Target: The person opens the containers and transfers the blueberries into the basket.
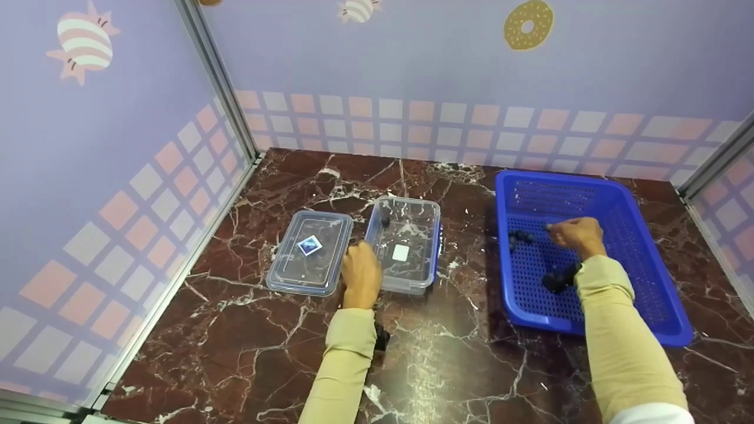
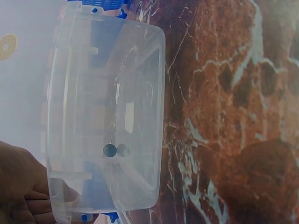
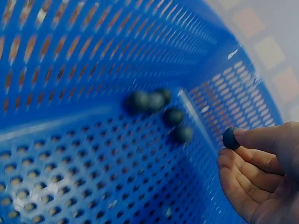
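My left hand (image 1: 361, 274) grips the near left wall of a clear plastic container (image 1: 412, 274); in the left wrist view its thumb lies inside the rim. One small dark ball (image 2: 110, 150) lies inside this container, with a white label on its floor. Over the blue basket (image 1: 595, 325), my right hand (image 1: 577, 234) pinches another small dark ball (image 3: 231, 138) between thumb and fingertips. Below that hand, several dark balls (image 3: 174, 116) are gathered near a corner of the basket's perforated floor.
Left of the container lies a clear lid (image 1: 288, 259) with a blue and white diamond sticker (image 1: 310, 245). Everything stands on a dark red marbled table (image 1: 447, 365). Patterned panels (image 1: 412, 59) close off the back and the sides.
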A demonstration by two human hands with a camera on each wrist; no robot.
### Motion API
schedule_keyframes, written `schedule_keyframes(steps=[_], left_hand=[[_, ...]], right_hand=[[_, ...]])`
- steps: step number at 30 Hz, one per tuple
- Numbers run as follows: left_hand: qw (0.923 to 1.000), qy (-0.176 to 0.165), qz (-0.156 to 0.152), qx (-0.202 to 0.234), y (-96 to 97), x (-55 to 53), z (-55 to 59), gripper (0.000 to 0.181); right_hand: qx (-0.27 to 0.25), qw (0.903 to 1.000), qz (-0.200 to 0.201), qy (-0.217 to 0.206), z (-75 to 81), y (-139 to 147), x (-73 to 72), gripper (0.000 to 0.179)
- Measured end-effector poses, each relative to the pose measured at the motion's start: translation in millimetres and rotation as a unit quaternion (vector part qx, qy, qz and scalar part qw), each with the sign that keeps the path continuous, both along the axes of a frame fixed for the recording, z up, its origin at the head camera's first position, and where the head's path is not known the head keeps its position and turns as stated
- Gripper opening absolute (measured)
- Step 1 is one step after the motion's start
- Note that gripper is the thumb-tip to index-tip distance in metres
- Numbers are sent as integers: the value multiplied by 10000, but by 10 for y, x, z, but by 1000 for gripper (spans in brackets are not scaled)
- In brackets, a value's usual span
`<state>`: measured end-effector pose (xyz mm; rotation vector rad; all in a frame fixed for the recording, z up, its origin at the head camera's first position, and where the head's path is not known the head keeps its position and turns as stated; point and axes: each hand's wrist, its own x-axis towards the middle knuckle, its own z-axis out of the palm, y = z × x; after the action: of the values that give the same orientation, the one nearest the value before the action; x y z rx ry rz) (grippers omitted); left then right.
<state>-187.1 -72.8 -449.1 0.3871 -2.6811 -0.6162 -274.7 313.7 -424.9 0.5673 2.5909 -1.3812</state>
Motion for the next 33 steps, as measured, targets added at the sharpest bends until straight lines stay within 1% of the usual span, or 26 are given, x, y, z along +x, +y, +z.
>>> schedule_keyframes(steps=[3, 4, 6, 9, 10, 12, 17, 22, 23, 25, 27, 28, 29, 30, 31, 33], left_hand=[[10000, -42, -12, 44, -8, 11, -4, 11], [10000, -68, -14, 46, -10, 14, -6, 12], [9999, -119, -18, 54, -14, 18, -7, 13], [9998, -154, -6, 85, -22, 20, -9, 13], [9998, -152, -1, 97, -26, 19, -10, 12], [9998, -128, 18, 124, -33, 20, -11, 11], [9998, -143, 82, 112, -43, 30, -9, 11], [9998, -152, 142, 21, -47, 28, -13, 12], [9998, -143, 159, -4, -47, 25, -14, 11], [9997, -160, 179, -23, -44, 19, -11, 11], [9996, -187, 194, 0, -35, 12, -1, 11], [9996, -205, 190, 21, -28, 10, 7, 10], [9996, -219, 187, 48, -20, 8, 16, 10], [9995, -241, 177, 54, -13, 4, 23, 10], [9995, -248, 170, 41, -6, 0, 29, 10], [9996, -256, 148, -7, 9, -6, 34, 10]], right_hand=[[457, 9988, 35, -182, -77, 25, 27, 49], [502, 9985, 50, -230, -101, 30, 30, 46], [321, 9990, 18, -311, -138, 36, 33, 37], [-175, 9988, -82, -444, -175, 43, 23, 21], [-394, 9979, -146, -497, -183, 36, 16, 19], [-659, 9960, -188, -567, -191, 34, 7, 16], [-620, 9960, -49, -642, -194, 19, -2, 15], [-769, 9942, 9, -747, -168, -3, 6, 14], [-557, 9957, 78, -736, -146, -3, 6, 16], [-212, 9973, 101, -697, -81, -12, 0, 29], [272, 9982, 135, -523, 27, -28, -7, 38], [546, 9975, 144, -424, 95, -45, -12, 40], [871, 9956, 191, -292, 165, -67, -24, 39], [937, 9954, 144, -118, 229, -103, -38, 32], [1018, 9947, 132, 76, 295, -149, -53, 28], [1120, 9926, 111, 452, 419, -271, -90, 27]])
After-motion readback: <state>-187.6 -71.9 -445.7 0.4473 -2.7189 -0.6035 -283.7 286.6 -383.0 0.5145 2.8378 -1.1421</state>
